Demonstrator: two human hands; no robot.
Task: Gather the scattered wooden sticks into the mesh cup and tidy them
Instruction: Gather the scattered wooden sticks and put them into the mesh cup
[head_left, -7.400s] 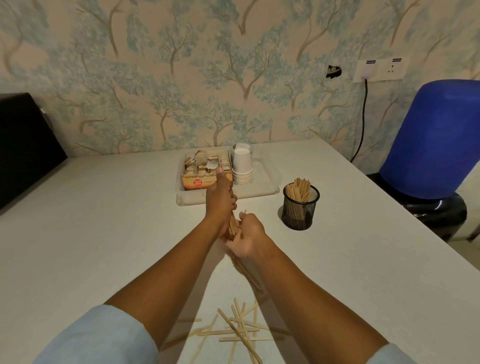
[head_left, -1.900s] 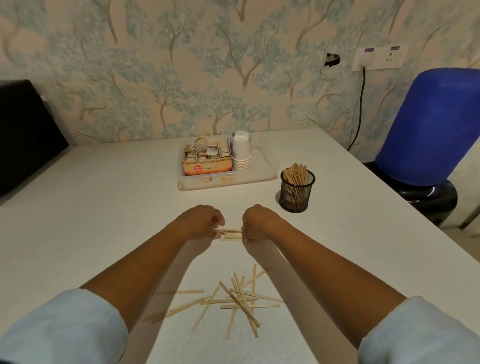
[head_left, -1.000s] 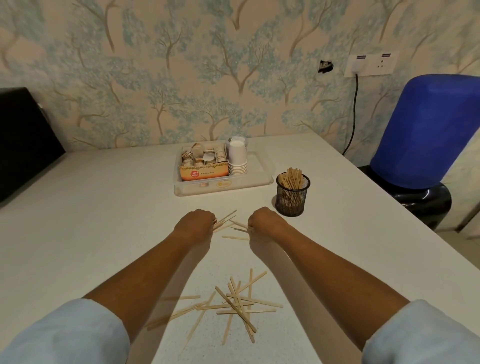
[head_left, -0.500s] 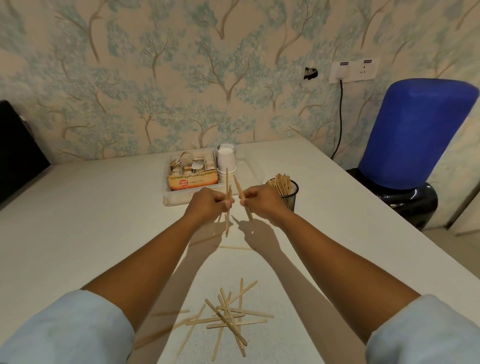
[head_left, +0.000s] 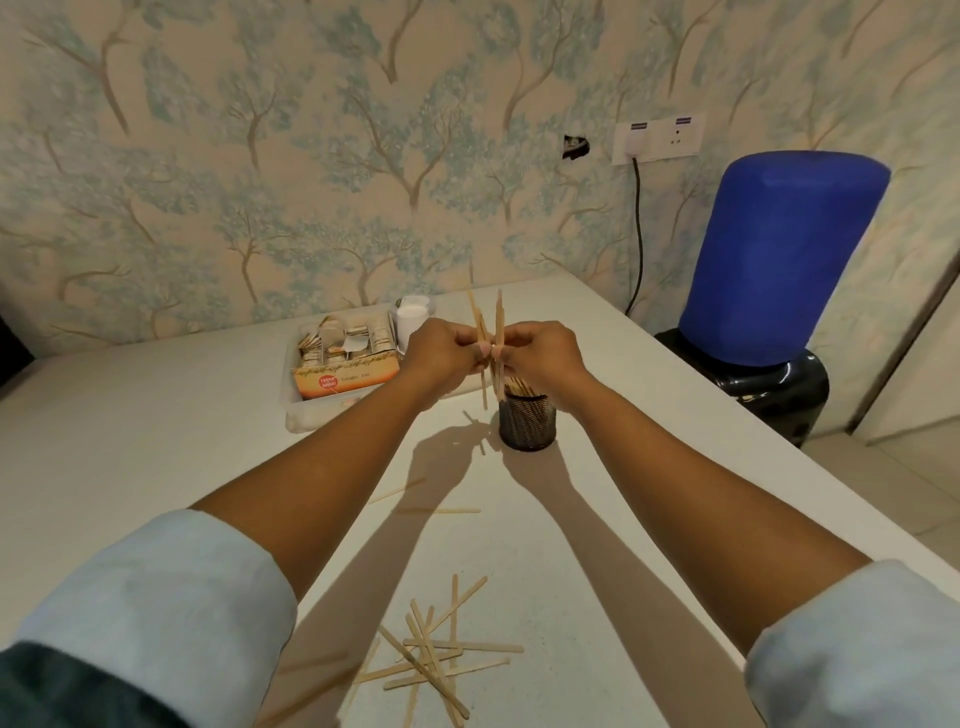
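A clear tray (head_left: 298, 415) stands far back on the white table (head_left: 130, 441), holding an orange box (head_left: 345, 382) of sachets and a stack of paper cups (head_left: 412, 317). In front of it, raised above the table, the left hand (head_left: 441, 353) has its fingers curled, pinching a few upright sticks (head_left: 479, 325). The right hand (head_left: 540, 353) meets it from the other side, its fingers pinching the same small bunch, whose lower ends hang just above and left of the mesh cup (head_left: 527, 423). The cup already holds sticks, mostly hidden behind the right hand. Two loose sticks (head_left: 441, 511) lie mid-table, and a crossed pile (head_left: 436, 654) lies near the front edge. At far right stands a blue bottle (head_left: 779, 260).
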